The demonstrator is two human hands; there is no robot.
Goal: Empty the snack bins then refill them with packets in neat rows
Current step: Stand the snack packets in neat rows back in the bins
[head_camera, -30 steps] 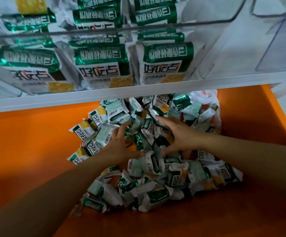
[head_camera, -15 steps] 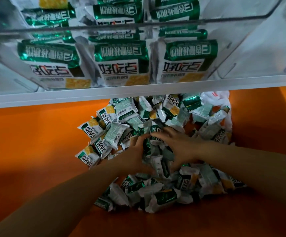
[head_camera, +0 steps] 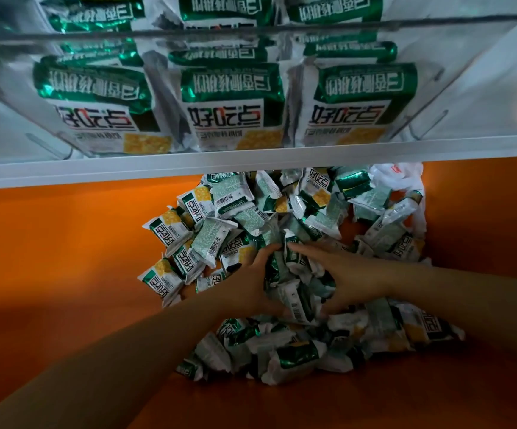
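Nearest, the left hand [head_camera: 251, 283] and right hand [head_camera: 348, 275] curl round a clutch of packets [head_camera: 294, 300] from the heap on the orange counter [head_camera: 65, 258]. I'd square them face-up before lifting them to the part-filled clear bin [head_camera: 467, 72] beyond.

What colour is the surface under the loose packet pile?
The surface is plain orange; the head view shows it, left of the packet pile.
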